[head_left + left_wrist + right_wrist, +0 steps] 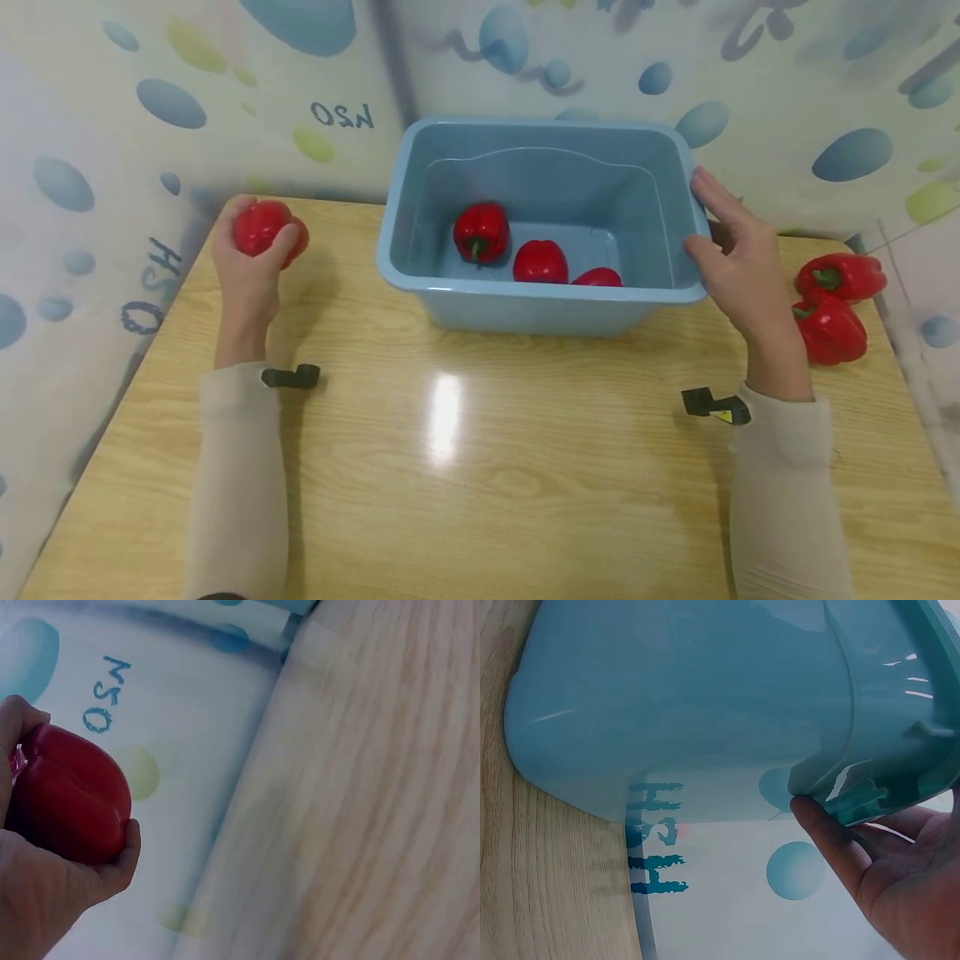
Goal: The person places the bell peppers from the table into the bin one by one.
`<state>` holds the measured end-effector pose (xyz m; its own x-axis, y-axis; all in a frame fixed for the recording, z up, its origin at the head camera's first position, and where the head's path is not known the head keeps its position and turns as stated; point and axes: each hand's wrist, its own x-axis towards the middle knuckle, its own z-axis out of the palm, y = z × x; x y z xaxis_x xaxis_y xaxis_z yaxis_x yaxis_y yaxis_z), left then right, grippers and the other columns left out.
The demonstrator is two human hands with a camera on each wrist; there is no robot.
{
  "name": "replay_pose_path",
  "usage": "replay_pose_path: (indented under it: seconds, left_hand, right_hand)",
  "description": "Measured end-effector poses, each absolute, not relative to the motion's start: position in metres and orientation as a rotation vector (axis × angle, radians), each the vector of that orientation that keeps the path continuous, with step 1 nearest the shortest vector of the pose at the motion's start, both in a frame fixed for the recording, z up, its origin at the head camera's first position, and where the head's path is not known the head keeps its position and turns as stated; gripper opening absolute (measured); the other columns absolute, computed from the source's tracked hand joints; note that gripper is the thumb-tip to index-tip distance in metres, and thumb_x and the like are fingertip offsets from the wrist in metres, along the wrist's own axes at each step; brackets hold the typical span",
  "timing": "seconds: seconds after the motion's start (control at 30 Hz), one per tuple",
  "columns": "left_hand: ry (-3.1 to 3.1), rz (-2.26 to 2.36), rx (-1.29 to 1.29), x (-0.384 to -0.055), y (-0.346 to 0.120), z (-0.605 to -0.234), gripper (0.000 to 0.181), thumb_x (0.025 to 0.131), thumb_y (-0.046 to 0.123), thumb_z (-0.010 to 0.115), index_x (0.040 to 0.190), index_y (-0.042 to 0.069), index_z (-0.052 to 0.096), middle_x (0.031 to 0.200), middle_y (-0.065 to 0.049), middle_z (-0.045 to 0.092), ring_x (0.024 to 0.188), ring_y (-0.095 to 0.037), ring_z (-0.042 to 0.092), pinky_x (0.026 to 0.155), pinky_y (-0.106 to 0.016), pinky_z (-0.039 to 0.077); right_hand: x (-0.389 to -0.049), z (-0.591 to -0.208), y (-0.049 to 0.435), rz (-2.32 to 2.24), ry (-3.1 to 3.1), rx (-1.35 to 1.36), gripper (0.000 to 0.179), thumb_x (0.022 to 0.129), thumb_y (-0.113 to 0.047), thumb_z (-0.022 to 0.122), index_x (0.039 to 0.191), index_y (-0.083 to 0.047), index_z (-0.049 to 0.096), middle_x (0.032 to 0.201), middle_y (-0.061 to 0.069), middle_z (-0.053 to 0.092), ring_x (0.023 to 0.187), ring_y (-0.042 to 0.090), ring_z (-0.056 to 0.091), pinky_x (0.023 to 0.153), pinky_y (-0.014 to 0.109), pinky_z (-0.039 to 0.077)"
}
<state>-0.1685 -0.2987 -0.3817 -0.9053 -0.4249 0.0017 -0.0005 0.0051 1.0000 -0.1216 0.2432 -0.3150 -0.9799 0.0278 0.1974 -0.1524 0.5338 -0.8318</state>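
Observation:
My left hand (243,262) grips a red bell pepper (264,227) near the table's back left corner; fingers and thumb wrap its sides in the left wrist view, where the pepper (71,799) shows its smooth flank. A light blue plastic bin (525,310) stands at the back of the table. Its right rim is pinched by my right hand (738,267), thumb toward the front and fingers along the edge. Up close in the right wrist view, the hand (900,877) holds the rim of the bin (682,697). Inside lie three red peppers, one (482,233) with its green stem showing.
Two more red bell peppers (840,277) (831,332) lie at the right side of the wooden table (487,500), beyond my right wrist. A patterned wall (360,50) rises right behind the table and along its left edge.

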Motion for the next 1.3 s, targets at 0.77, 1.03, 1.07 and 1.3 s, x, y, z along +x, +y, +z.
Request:
replay_pose_path:
  seconds: [0.77, 1.03, 1.07, 1.3]
  left_hand:
    - [-1.920, -1.925, -0.028, -0.144, -0.256, -0.324, 0.063, 0.080, 0.002, 0.083, 0.137, 0.016, 0.061, 0.144, -0.002, 0.058, 0.141, -0.021, 0.047, 0.098, -0.028, 0.055]
    - [-1.977, -1.891, -0.088, -0.135, -0.231, -0.308, 0.065, 0.080, 0.002, 0.082, 0.138, 0.018, 0.060, 0.148, -0.002, 0.056, 0.142, -0.022, 0.046, 0.099, -0.028, 0.056]
    - [-1.986, -1.879, -0.098, -0.135, -0.228, -0.307, 0.065, 0.080, 0.002, 0.082, 0.138, 0.018, 0.059, 0.148, -0.002, 0.056, 0.143, -0.022, 0.046, 0.100, -0.028, 0.056]
    - [-2.103, -1.784, -0.155, -0.131, -0.215, -0.302, 0.071, 0.079, 0.005, 0.084, 0.142, 0.021, 0.056, 0.151, 0.000, 0.054, 0.144, -0.021, 0.046, 0.103, -0.028, 0.056]
  right_hand:
    - [-0.123, -0.315, 0.246, 1.457, -2.584, 0.110, 0.064, 0.102, -0.014, 0.059, 0.159, -0.037, 0.043, 0.170, -0.012, 0.040, 0.147, 0.041, 0.053, 0.108, 0.062, 0.049]
    - [-0.123, -0.314, 0.247, 1.441, -2.601, 0.103, 0.065, 0.102, -0.015, 0.059, 0.159, -0.039, 0.042, 0.170, -0.014, 0.039, 0.149, 0.041, 0.052, 0.109, 0.062, 0.049]
    - [-0.123, -0.314, 0.246, 1.441, -2.602, 0.102, 0.065, 0.102, -0.015, 0.059, 0.159, -0.040, 0.041, 0.170, -0.014, 0.039, 0.149, 0.040, 0.052, 0.110, 0.062, 0.049]
    - [-0.124, -0.313, 0.245, 1.461, -2.601, 0.106, 0.065, 0.102, -0.014, 0.059, 0.159, -0.040, 0.041, 0.170, -0.014, 0.039, 0.149, 0.042, 0.051, 0.107, 0.065, 0.049]
